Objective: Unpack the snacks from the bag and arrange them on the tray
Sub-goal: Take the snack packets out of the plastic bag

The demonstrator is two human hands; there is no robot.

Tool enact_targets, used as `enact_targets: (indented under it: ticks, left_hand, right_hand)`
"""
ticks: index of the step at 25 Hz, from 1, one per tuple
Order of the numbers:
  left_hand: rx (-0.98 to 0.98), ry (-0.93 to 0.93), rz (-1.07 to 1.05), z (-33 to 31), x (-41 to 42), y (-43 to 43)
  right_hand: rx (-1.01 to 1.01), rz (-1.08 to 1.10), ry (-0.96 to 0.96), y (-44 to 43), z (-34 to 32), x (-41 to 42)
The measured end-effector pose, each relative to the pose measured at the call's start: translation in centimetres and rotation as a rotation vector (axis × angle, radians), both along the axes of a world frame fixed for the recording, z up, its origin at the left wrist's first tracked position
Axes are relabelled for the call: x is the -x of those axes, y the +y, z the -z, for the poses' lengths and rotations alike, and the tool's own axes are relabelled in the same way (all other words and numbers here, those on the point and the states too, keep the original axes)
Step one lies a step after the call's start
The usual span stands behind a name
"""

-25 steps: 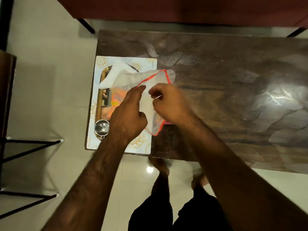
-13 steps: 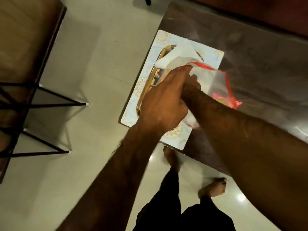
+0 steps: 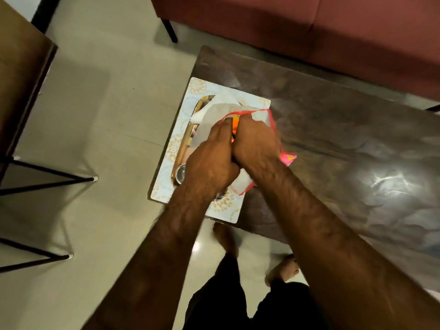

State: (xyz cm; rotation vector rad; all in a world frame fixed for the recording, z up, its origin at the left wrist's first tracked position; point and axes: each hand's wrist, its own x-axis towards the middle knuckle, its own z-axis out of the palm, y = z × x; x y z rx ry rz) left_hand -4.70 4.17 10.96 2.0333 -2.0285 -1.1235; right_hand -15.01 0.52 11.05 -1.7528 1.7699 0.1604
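A thin white bag with a red-edged mouth lies over the tray, whose golden rim shows at the left. Both hands sit at the bag's mouth. My left hand pinches the left side of the red edge. My right hand grips the right side, fingers curled into the opening. An orange snack packet shows between the hands inside the bag, and a pink packet corner sticks out at the right. A small steel cup stands on the tray's near end.
The tray rests on a pale floral placemat at the left end of a dark glossy table. A red sofa stands behind. A wooden side table with black legs is to the left. My bare feet are on the tiled floor.
The camera view has shifted and swung. My hands stay on the bag's mouth; my right hand has come out from behind the left and the orange packet now shows between them.
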Motion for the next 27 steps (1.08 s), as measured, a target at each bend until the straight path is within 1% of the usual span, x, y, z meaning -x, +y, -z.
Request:
enact_targets:
  ticks: [2, 4, 6, 8, 9, 11, 13, 15, 17, 20, 22, 24, 27]
  left_hand:
    - [-0.03, 0.071, 0.033, -0.6, 0.9, -0.3]
    - [-0.045, 0.07, 0.015, -0.6, 1.9, -0.7]
    - [-0.058, 0.067, 0.008, -0.5, 3.0, -0.9]
    - [-0.063, 0.117, 0.029, -0.4, 4.6, -0.8]
    - [-0.061, 0.11, 0.026, -0.2, 5.4, -0.5]
    - [-0.052, 0.038, -0.021, 0.3, 6.5, 0.1]
    - [-0.026, -0.008, -0.081, 0.3, 6.8, 0.5]
    - [0.014, -0.013, -0.116, 0.3, 7.1, 0.8]
    - [0.032, -0.02, -0.116, 0.4, 7.4, 1.1]
    - [0.025, -0.011, -0.081, 1.2, 7.6, 1.8]
    - [0.024, -0.004, -0.075, 1.8, 7.6, 2.5]
    - [0.028, -0.004, -0.074, 2.3, 7.3, 3.3]
    - [0.031, 0.013, -0.071, 3.0, 6.0, 3.6]
  right_hand:
    - [0.06, 0.06, -0.042, 1.4, -2.0, 2.5]
    - [0.079, 0.166, -0.072, 3.1, -3.4, 4.8]
    - [0.101, 0.36, -0.141, 5.1, -4.0, 7.2]
    - [0.102, 0.598, -0.308, 6.6, -3.9, 10.4]
    - [0.094, 0.718, -0.422, 7.5, -3.2, 12.1]
    - [0.06, 0.946, -0.642, 9.6, -1.8, 15.3]
    - [0.013, 1.1, -0.79, 11.4, 0.4, 17.8]
    - [-0.129, 1.124, -0.824, 13.1, 3.0, 19.4]
    - [-0.26, 1.085, -0.78, 13.9, 6.6, 19.5]
    - [-0.37, 1.051, -0.715, 13.4, 12.2, 17.4]
    - [-0.399, 1.007, -0.682, 12.6, 15.6, 15.7]
    - [-0.376, 0.968, -0.643, 11.6, 18.6, 14.3]
    - [-0.324, 0.879, -0.549, 10.6, 20.1, 13.2]
